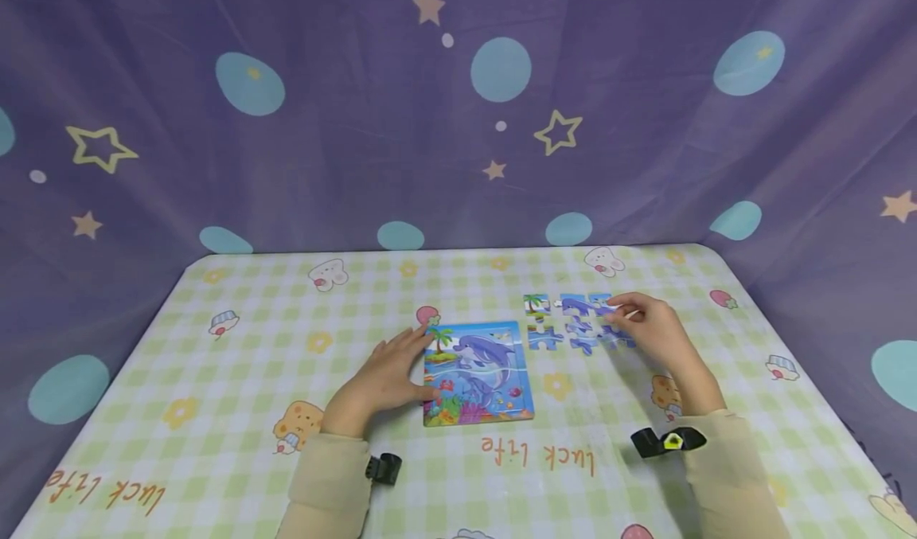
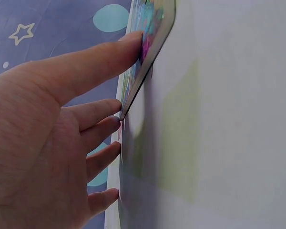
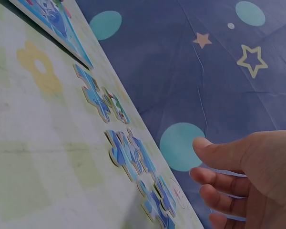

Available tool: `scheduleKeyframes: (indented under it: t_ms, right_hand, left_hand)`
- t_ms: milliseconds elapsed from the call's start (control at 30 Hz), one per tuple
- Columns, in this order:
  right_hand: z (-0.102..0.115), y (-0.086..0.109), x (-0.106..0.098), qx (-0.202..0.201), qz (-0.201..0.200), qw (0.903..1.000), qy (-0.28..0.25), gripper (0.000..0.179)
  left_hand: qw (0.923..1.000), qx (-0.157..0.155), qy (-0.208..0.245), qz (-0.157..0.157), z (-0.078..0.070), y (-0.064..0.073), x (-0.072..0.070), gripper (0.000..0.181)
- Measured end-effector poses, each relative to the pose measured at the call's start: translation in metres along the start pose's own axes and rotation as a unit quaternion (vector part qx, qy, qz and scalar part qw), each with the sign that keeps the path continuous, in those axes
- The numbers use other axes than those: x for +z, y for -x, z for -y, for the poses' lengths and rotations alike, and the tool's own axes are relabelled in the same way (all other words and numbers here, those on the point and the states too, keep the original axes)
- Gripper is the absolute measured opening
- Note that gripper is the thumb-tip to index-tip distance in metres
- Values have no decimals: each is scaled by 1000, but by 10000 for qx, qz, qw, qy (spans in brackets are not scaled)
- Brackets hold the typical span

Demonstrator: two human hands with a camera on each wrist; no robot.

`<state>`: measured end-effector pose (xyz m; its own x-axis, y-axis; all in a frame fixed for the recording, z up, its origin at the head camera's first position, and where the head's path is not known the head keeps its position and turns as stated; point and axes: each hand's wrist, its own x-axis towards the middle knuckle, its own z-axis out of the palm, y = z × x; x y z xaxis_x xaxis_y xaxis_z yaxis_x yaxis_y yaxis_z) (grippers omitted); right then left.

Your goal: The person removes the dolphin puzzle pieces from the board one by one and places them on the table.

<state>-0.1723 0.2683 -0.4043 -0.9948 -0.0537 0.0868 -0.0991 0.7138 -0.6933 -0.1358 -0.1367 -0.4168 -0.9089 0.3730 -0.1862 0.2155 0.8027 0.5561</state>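
Note:
A square dolphin picture puzzle board (image 1: 481, 376) lies flat near the middle of the table. My left hand (image 1: 383, 376) rests at its left side, fingers spread, with the thumb on the picture and fingertips at the edge. To the right of the board, several loose puzzle pieces (image 1: 546, 337) lie in two rows. My right hand (image 1: 657, 333) hovers over the rightmost pieces with its fingers loosely bent. In the right wrist view, nothing shows between the thumb and fingers, and the puzzle pieces (image 3: 126, 155) lie apart from them.
A checked tablecloth (image 1: 236, 412) with cartoon prints covers the table. Behind it hangs a purple curtain (image 1: 344, 149) with stars and ovals. Dark straps with small devices (image 1: 669, 442) are on both wrists.

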Motion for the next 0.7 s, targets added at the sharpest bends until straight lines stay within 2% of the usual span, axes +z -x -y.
scheduleKeyframes:
  t_ms: [200,700]
  right_hand:
    - [6,1,3,-75,115,9999,-55,31]
    - [20,0,18,-407,110,9989,-219,27]
  left_hand:
    - [10000,-9,-5,-1,0,0,0,91]
    - [9999,112,20,-67,0,1,-2,88]
